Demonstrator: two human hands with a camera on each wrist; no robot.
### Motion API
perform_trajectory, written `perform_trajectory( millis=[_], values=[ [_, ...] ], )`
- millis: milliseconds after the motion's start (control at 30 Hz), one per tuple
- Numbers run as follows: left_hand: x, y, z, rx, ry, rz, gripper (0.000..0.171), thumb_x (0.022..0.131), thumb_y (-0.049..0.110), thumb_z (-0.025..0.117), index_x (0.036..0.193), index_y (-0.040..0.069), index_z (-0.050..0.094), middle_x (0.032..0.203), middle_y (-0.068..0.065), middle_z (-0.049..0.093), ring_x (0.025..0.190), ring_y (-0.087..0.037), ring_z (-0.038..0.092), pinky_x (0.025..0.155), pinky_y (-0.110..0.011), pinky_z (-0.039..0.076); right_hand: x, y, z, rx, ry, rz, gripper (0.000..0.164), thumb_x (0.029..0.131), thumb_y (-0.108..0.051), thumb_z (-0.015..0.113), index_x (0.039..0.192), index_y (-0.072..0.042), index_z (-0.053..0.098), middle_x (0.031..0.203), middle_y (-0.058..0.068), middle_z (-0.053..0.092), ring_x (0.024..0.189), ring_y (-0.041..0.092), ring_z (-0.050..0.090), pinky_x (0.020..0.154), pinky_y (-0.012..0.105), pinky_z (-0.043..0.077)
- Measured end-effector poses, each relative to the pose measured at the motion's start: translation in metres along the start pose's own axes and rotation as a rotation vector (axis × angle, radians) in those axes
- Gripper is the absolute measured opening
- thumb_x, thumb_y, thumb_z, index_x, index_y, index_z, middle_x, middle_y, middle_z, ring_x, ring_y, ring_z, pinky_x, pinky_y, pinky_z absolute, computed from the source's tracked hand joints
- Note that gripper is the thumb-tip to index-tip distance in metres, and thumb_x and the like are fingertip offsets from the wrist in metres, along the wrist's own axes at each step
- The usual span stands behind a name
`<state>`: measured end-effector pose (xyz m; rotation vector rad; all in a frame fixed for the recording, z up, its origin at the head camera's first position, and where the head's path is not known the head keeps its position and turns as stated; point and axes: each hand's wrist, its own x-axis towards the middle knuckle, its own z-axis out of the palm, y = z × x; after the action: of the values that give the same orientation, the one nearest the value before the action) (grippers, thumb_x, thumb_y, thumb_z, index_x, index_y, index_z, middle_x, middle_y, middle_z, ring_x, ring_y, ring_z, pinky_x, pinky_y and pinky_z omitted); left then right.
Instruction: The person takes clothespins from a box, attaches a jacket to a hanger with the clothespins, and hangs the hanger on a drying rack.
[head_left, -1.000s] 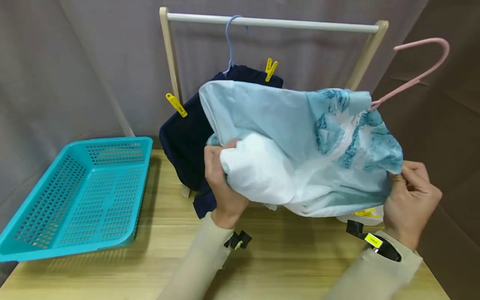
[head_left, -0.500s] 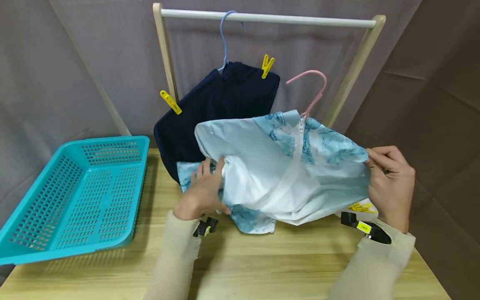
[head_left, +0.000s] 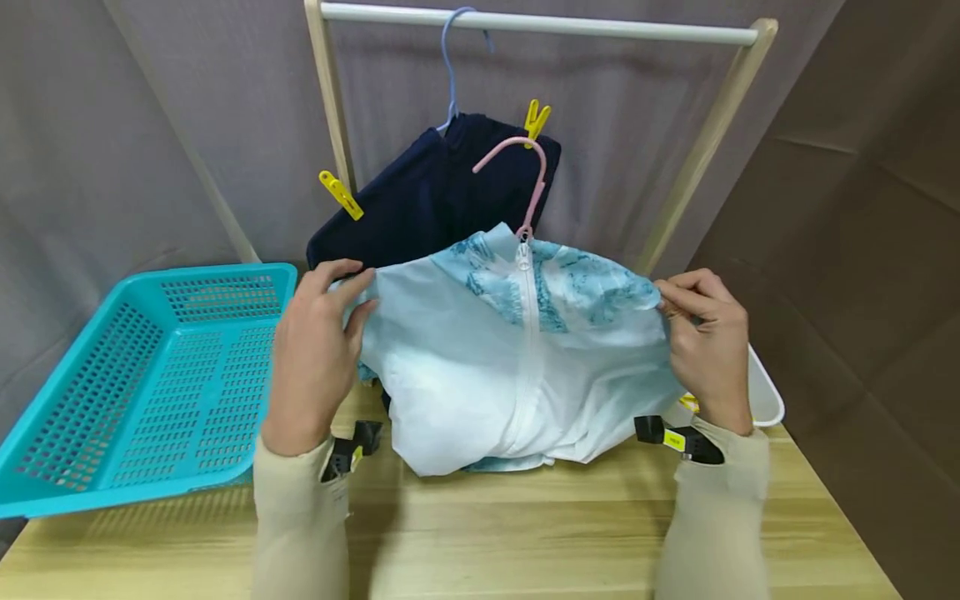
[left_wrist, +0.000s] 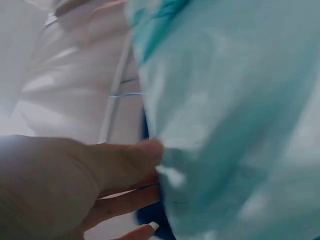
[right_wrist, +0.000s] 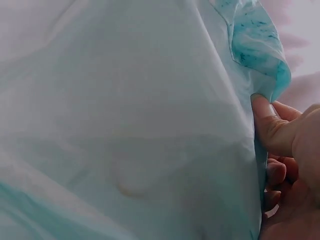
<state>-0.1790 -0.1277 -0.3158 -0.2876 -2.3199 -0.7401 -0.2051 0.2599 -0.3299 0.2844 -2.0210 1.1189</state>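
In the head view, holding a pale-blue-and-white fabric jacket point(head_left: 465, 367) spread upright in front of a navy cloth garment point(head_left: 408, 204) on a wooden rack with a white bar point(head_left: 540, 23); pinching one shoulder edge in the left hand point(head_left: 311, 358), the other in the right hand point(head_left: 705, 333); showing a pink hanger hook point(head_left: 538, 183) above the collar.

In the left wrist view, pressing thumb against jacket edge, other fingers spreading slightly apart behind, tips partly hidden.

In the right wrist view, clamping cloth between thumb and curled fingers.
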Motion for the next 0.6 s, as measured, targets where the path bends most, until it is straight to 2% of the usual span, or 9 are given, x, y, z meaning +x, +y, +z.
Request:
perform_trajectory(
  millis=[67, 133, 200, 300, 433, 600],
  values=[
    [0.003, -0.001, 0.007, -0.008, 0.015, -0.02, 0.027, 0.095, 0.007, 0.07, 0.122, 0.003, 0.073, 0.13, -0.015, 0.066, 0.118, -0.036, 0.062, 0.086, -0.051, 0.054, 0.002, -0.003, -0.002, 0.0, -0.01, -0.01, 0.015, 0.093, 0.005, 0.067, 0.102, 0.002, 0.08, 0.094, 0.007, 0.066, 0.086, 0.0, 0.057, 0.074, 0.013, 0.043],
    [0.005, -0.005, 0.011, -0.019, 0.048, -0.042, 0.022, 0.094, 0.004, 0.071, 0.116, 0.004, 0.075, 0.122, -0.015, 0.07, 0.111, -0.037, 0.065, 0.083, -0.052, 0.054, 0.002, -0.005, -0.004, -0.005, -0.02, -0.017, 0.016, 0.093, 0.006, 0.067, 0.102, 0.003, 0.08, 0.095, 0.0, 0.067, 0.087, -0.001, 0.058, 0.075, 0.012, 0.044],
    [0.006, -0.01, 0.012, -0.016, 0.087, -0.052, 0.015, 0.093, 0.004, 0.072, 0.107, 0.005, 0.077, 0.112, -0.013, 0.072, 0.102, -0.037, 0.066, 0.081, -0.052, 0.053, 0.001, -0.005, -0.005, -0.003, -0.029, -0.027, 0.016, 0.092, 0.007, 0.067, 0.102, 0.003, 0.08, 0.096, -0.006, 0.066, 0.089, -0.001, 0.058, 0.076, 0.012, 0.044],
    [0.007, -0.019, 0.009, 0.005, 0.132, -0.036, 0.007, 0.09, 0.003, 0.075, 0.095, 0.007, 0.079, 0.093, -0.011, 0.072, 0.081, -0.035, 0.065, 0.069, -0.049, 0.049, 0.002, -0.007, -0.005, 0.004, -0.051, -0.037, 0.016, 0.091, 0.008, 0.068, 0.102, 0.004, 0.079, 0.098, -0.015, 0.064, 0.09, -0.001, 0.058, 0.077, 0.012, 0.044],
    [0.006, -0.028, 0.005, 0.038, 0.182, 0.015, 0.004, 0.089, 0.004, 0.077, 0.086, 0.007, 0.078, 0.077, -0.009, 0.065, 0.064, -0.031, 0.058, 0.056, -0.043, 0.041, 0.002, -0.009, -0.003, -0.015, -0.106, -0.031, 0.015, 0.091, 0.005, 0.07, 0.101, 0.002, 0.08, 0.094, -0.008, 0.067, 0.086, 0.001, 0.056, 0.072, 0.013, 0.043],
    [0.006, -0.033, 0.003, 0.063, 0.242, 0.048, 0.006, 0.086, 0.003, 0.078, 0.083, 0.006, 0.077, 0.072, -0.008, 0.063, 0.061, -0.03, 0.057, 0.053, -0.044, 0.039, 0.001, -0.005, -0.002, -0.13, -0.195, -0.014, 0.016, 0.09, -0.004, 0.075, 0.105, -0.008, 0.081, 0.092, 0.006, 0.072, 0.078, 0.003, 0.05, 0.066, 0.016, 0.038]
  ],
)
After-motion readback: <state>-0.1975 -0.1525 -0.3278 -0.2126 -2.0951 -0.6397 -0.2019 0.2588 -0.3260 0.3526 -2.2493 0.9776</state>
